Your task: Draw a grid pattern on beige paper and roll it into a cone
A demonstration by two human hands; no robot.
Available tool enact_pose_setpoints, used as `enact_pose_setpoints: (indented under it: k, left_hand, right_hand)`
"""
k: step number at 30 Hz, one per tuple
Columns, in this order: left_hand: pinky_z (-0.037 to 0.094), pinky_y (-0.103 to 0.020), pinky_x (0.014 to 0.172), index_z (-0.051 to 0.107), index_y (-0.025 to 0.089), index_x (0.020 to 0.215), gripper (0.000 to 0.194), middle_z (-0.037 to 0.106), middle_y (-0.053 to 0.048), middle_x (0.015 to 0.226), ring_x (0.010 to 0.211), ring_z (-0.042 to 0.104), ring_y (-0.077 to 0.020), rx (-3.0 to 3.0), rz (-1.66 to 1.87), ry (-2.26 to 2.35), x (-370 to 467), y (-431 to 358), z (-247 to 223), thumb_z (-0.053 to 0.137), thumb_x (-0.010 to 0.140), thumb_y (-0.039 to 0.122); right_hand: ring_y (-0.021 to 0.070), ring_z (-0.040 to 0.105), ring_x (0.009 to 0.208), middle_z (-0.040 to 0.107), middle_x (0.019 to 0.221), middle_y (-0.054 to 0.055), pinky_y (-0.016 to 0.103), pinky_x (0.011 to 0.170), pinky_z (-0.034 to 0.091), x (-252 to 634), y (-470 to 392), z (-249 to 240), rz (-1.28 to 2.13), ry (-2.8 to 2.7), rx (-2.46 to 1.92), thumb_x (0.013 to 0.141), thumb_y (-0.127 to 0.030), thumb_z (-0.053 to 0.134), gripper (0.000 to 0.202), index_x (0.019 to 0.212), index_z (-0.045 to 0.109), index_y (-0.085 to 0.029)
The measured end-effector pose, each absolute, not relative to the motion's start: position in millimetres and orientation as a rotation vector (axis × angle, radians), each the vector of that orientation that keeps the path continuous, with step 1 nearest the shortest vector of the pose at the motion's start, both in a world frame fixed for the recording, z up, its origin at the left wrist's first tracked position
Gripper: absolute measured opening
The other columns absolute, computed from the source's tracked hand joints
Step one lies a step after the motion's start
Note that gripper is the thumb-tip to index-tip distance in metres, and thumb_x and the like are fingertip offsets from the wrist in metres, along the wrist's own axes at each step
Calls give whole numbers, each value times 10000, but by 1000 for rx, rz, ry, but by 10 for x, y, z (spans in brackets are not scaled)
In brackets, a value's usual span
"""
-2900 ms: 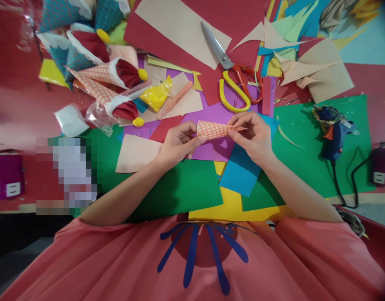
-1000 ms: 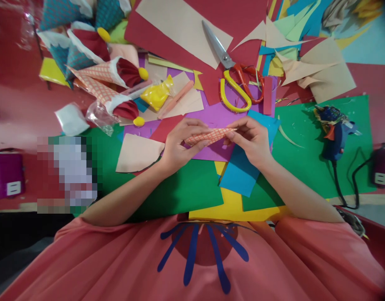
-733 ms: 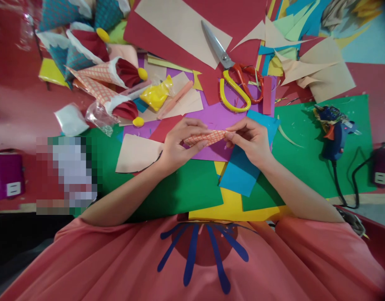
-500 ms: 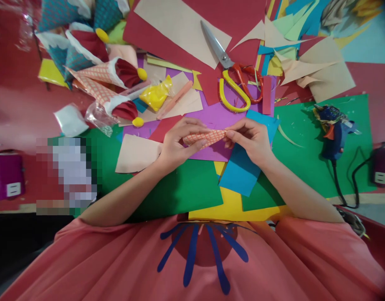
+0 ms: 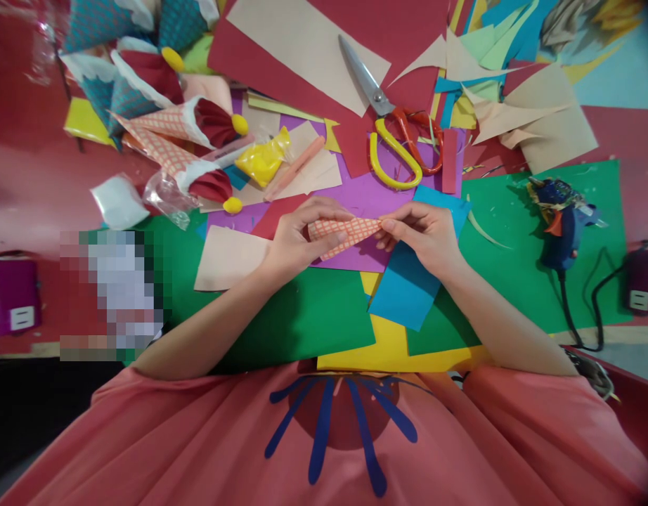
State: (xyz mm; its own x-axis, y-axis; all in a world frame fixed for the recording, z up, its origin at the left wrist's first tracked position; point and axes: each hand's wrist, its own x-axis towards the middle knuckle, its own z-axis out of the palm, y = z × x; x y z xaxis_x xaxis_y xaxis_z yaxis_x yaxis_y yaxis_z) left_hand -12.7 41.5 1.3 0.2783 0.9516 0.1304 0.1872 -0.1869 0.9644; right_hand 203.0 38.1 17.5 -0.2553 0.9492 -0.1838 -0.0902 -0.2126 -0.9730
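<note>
Left hand (image 5: 297,239) gripping the wide end of the orange-checked cone (image 5: 358,230), thumb on the near side, fingers over the top; right hand (image 5: 426,235) pinching its tip between thumb and forefinger. Cone lies crosswise between the hands, over the purple sheet (image 5: 355,186), tip toward the right hand. Blue strip (image 5: 403,295) under the right hand, beige card (image 5: 232,260) just beside the left wrist, green sheet (image 5: 303,309) nearer the body. Scissors (image 5: 386,107) beyond the hands, blades apart or together (can't tell). Yellow packet (image 5: 263,160) up to the left, then white-rimmed cones (image 5: 160,125), orange and teal. Far right: glue gun (image 5: 562,235), corded, on green; beige offcuts (image 5: 493,116) beyond it.
</note>
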Motion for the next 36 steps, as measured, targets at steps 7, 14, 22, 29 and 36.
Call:
enact_pose_setpoints:
  k: [7,14,22,29,36]
  left_hand:
    - [486,-342,905,743,212,883,216,711,-21,934,942,636,-189,1512,1027,1128,-124,415,10,760,719,351]
    - [480,-344,900,744,213,890,197,700,-16,931,939,629,-188,1504,1023,1094,-130,423,-3,757,718,306]
    - [484,-298,857,744,221,904,193,705,-4,936,929,635,-171,1417,1018,1043,-139,423,-37,770,719,269]
    - [498,-237,710,742,208,850,287,691,-12,907,819,640,-140,1091,980,1003,-111,431,-6,852,616,333]
    - [488,-255,665,729,186,813,325,693,-21,858,746,639,-142,1052,920,949,-93,435,42,867,590,378]
  right_hand:
    - [64,627,504,651,614,-38,171,467,493,2056,403,188,1465,-1258,-1185,718,-485,757,351,712,602,-170]
    - [62,617,496,624,594,-36,174,471,489,2059,386,182,1431,-1305,-1196,732,-482,745,351,704,592,-167]
    - [70,617,513,640,627,-30,186,479,494,2088,387,161,1413,-1336,-1169,780,-492,701,334,751,606,-173]
    - [111,687,786,727,932,8,240,720,578,2150,348,163,1261,-1558,-1049,822,-322,701,173,969,701,-231]
    - [138,693,761,751,857,6,284,723,588,2139,345,183,1198,-1628,-1083,809,-330,710,109,851,737,-233]
